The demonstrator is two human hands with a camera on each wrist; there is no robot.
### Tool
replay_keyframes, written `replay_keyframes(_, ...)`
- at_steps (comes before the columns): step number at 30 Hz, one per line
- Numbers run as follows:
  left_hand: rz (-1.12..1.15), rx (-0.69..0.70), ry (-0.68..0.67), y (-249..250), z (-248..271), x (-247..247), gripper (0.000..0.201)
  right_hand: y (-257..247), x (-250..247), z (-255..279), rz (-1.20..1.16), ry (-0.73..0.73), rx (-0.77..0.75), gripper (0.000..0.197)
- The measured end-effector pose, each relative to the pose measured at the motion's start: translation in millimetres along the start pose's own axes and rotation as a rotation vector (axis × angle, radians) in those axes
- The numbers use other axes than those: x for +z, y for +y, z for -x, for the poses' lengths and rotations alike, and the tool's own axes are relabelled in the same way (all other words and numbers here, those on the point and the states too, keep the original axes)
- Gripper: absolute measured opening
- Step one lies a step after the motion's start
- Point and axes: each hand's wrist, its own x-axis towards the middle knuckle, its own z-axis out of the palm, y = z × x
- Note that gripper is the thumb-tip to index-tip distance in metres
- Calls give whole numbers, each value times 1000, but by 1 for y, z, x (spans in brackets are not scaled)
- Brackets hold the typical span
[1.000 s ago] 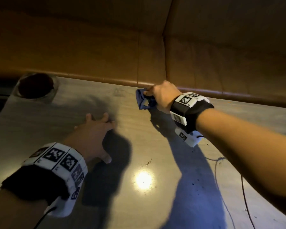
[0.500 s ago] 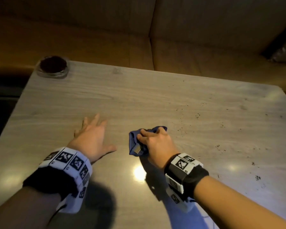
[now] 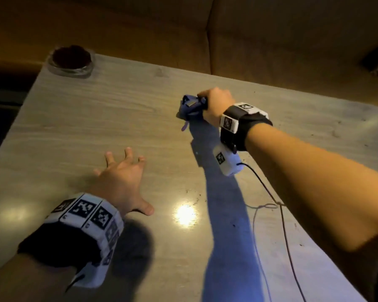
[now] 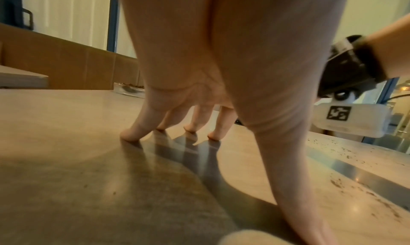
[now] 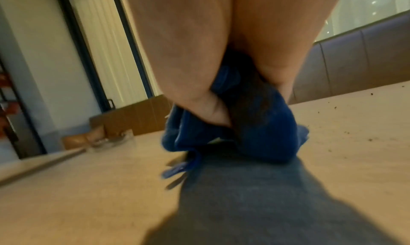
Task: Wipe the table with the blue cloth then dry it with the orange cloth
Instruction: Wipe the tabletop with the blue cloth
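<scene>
Risk: right hand grips bunched blue cloth at table centre; crumbs at 3 o'clock likely missed. Left hand splayed wide, braced at 7 o'clock. Orange cloth unseen.

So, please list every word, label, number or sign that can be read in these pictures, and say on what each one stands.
No readable words or numbers.
Left wristband: square black-and-white code markers, patterns only; the tiny marks beneath are too small to read.
Right wristband: the same kind of markers, no text.
Blue cloth: a small tag, too blurred to read.
</scene>
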Motion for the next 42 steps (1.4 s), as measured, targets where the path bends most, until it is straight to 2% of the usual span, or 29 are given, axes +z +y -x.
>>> replay_keyframes(2,-27,5,27,1,-1,1,132,-5,13,-13,168,-124,-10,31)
replay_keyframes(4,-21,2,27,2,0,0,134,-9,26,-3,264,-141,-65,32)
replay_keyframes(6,-6,-1,4,3,2,-2,136,-9,34,26,287,-126,-131,29)
replay_keyframes(9,29,33,57,2,7,-3,135,-5,46,81,283,-150,-194,33)
replay_keyframes(11,102,51,100,0,16,5,126,-7,57,121,232,-180,-181,37)
replay_keyframes(14,193,104,224,-5,42,38,94,-15,77,177,206,-194,-152,38)
replay_keyframes(16,174,156,259,-5,65,67,89,-19,87,212,206,-191,-138,39)
replay_keyframes(20,144,216,205,-7,111,108,112,-32,97,274,209,-211,-162,45)
replay_keyframes(24,59,220,123,-8,140,120,135,-39,106,319,200,-219,-189,46)
replay_keyframes(26,18,226,71,-9,146,123,139,-38,109,324,153,-242,-188,48)
replay_keyframes(28,-50,237,72,-9,144,129,134,-33,106,320,1,-268,-182,50)
replay_keyframes(29,-79,236,81,-10,141,132,131,-29,102,314,-86,-228,-158,49)
replay_keyframes(31,-105,215,66,-9,135,133,130,-13,86,288,-237,35,-45,49)
replay_keyframes(33,-121,195,39,-8,133,131,131,-1,63,256,-214,222,75,49)
replay_keyframes(35,-137,193,34,-7,132,128,131,2,51,232,-75,165,89,43)
replay_keyframes(37,-137,190,33,-7,133,127,132,-5,57,225,22,-3,67,36)
replay_keyframes(39,-134,191,41,-7,134,128,133,-11,77,245,107,-152,67,32)
replay_keyframes(41,-143,196,46,-7,133,129,134,-10,100,279,154,-172,43,35)
replay_keyframes(42,-146,196,48,-7,134,129,133,-9,111,298,141,-137,23,38)
